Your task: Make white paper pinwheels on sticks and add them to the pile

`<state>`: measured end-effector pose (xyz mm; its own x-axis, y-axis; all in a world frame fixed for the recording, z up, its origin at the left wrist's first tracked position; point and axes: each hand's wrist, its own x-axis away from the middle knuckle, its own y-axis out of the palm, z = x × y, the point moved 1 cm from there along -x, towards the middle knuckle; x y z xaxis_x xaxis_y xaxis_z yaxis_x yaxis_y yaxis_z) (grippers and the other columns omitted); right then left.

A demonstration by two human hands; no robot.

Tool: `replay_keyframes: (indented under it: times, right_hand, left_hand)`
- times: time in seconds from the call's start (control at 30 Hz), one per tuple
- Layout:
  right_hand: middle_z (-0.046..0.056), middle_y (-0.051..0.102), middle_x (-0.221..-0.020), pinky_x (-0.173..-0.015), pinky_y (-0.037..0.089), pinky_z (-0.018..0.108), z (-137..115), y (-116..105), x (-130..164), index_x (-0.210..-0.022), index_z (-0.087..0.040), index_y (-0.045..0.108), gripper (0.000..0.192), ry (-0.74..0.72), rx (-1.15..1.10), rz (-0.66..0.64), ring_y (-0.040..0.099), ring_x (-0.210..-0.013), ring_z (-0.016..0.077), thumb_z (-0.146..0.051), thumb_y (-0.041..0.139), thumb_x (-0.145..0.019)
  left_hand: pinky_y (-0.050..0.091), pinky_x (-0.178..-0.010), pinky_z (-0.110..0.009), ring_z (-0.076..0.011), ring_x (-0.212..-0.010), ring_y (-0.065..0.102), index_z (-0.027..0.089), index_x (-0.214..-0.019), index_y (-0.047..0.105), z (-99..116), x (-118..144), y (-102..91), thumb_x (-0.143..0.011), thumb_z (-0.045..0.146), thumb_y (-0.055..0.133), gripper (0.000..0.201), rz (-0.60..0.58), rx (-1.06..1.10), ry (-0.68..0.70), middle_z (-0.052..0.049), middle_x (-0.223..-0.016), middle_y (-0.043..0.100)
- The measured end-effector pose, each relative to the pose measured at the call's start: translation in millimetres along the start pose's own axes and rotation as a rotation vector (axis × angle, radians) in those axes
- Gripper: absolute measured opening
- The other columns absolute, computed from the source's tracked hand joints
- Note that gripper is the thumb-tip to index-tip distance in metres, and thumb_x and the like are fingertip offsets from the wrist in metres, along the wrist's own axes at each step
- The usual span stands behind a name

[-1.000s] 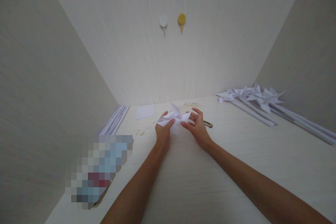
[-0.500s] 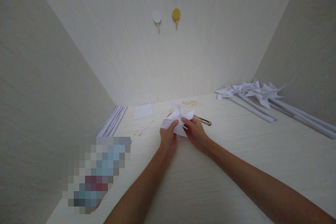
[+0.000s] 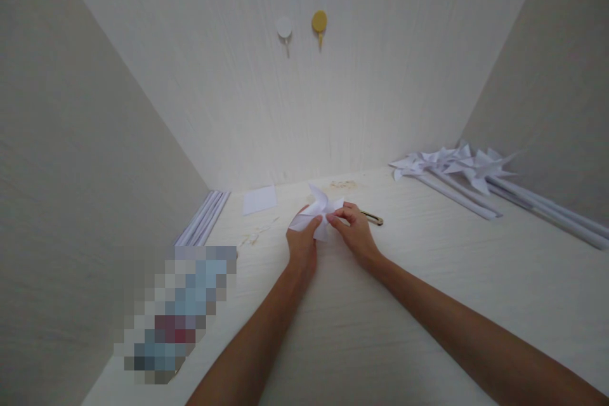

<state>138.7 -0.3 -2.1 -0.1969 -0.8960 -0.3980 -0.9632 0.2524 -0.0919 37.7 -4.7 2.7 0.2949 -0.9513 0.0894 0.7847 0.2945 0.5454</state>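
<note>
A white paper pinwheel (image 3: 316,208) with curled blades is held above the table in front of me. My left hand (image 3: 303,235) grips it from the left, thumb pressed near the centre. From the right, my right hand (image 3: 353,229) pinches the paper close to the middle with thumb and forefinger. Whether a small piece sits between those fingertips I cannot make out. A utility knife (image 3: 372,218) lies just behind my right hand, its far end covered by the fingers.
Finished-looking paper pinwheels (image 3: 457,162) with rolled paper sticks (image 3: 547,209) lie at the right. A paper sheet (image 3: 259,200), rolled paper tubes (image 3: 203,217) and a blurred-out object (image 3: 183,311) are at the left. Small tan bits (image 3: 343,184) lie near the wall, which bears two hooks (image 3: 319,22).
My right hand has shifted slightly right, its fingers now bent into a pinch. The pinwheel's lower right part has folded in toward its centre. My left hand keeps its hold.
</note>
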Motion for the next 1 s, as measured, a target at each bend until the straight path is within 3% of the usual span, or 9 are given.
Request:
replay_keyframes:
  times: [0.17, 0.37, 0.5, 0.63, 0.83, 1.0]
  right_hand:
    - [0.004, 0.048, -0.078, -0.072, 0.043, 0.037, -1, -3, -2, -0.055, -0.017, 0.055, 0.030, -0.004, 0.019, 0.007, 0.049, -0.077, 0.0186, -0.047, 0.059, -0.061]
    - [0.003, 0.045, -0.076, -0.064, 0.045, 0.033, -3, -3, -2, -0.052, -0.017, 0.051, 0.026, 0.040, -0.039, 0.021, 0.049, -0.077, 0.0188, -0.040, 0.063, -0.057]
    - [-0.001, 0.049, -0.075, -0.057, 0.045, 0.028, -3, 2, 3, -0.070, -0.020, 0.047, 0.028, 0.219, -0.331, -0.028, 0.052, -0.065, 0.0129, -0.034, 0.066, -0.056]
    - [-0.006, 0.052, -0.076, -0.057, 0.045, 0.024, -5, 6, 8, -0.088, -0.024, 0.041, 0.044, 0.309, -0.582, 0.023, 0.054, -0.061, 0.0094, -0.026, 0.069, -0.053]
    - [-0.007, 0.051, -0.074, -0.049, 0.043, 0.020, -9, 8, 10, -0.096, -0.026, 0.043, 0.048, 0.353, -0.593, 0.061, 0.051, -0.053, 0.0061, -0.022, 0.066, -0.054]
    - [-0.007, 0.050, -0.075, -0.049, 0.043, 0.021, -7, 9, 10, -0.096, -0.025, 0.043, 0.049, 0.371, -0.584, 0.072, 0.050, -0.051, 0.0052, -0.022, 0.066, -0.053]
  left_hand:
    - [0.044, -0.075, -0.032, -0.0156, -0.072, 0.060, 0.011, -0.094, 0.059, -2, -3, -3.2, -0.048, 0.014, 0.070, 0.047, -0.027, -0.063, 0.021, -0.005, -0.081, 0.065]
    - [0.045, -0.073, -0.032, -0.0162, -0.073, 0.060, 0.012, -0.096, 0.058, -2, -3, -2.8, -0.047, 0.015, 0.071, 0.050, -0.022, -0.098, 0.016, -0.004, -0.079, 0.065]
    - [0.045, -0.072, -0.030, -0.0149, -0.071, 0.060, 0.012, -0.094, 0.059, -1, -1, -1.5, -0.048, 0.014, 0.069, 0.047, -0.024, -0.086, 0.027, -0.004, -0.079, 0.065]
    - [0.046, -0.072, -0.029, -0.0151, -0.072, 0.060, 0.012, -0.090, 0.062, 0, 3, 1.5, -0.049, 0.015, 0.068, 0.041, -0.057, -0.075, 0.041, -0.004, -0.082, 0.066]
    - [0.048, -0.066, -0.029, -0.0164, -0.069, 0.062, 0.014, -0.081, 0.066, 3, 11, 4.9, -0.051, 0.016, 0.068, 0.030, 0.066, -0.259, 0.110, -0.004, -0.077, 0.068]
    - [0.049, -0.064, -0.028, -0.0161, -0.068, 0.062, 0.015, -0.080, 0.066, 3, 11, 3.1, -0.051, 0.017, 0.069, 0.030, 0.092, -0.328, 0.157, -0.003, -0.077, 0.068]
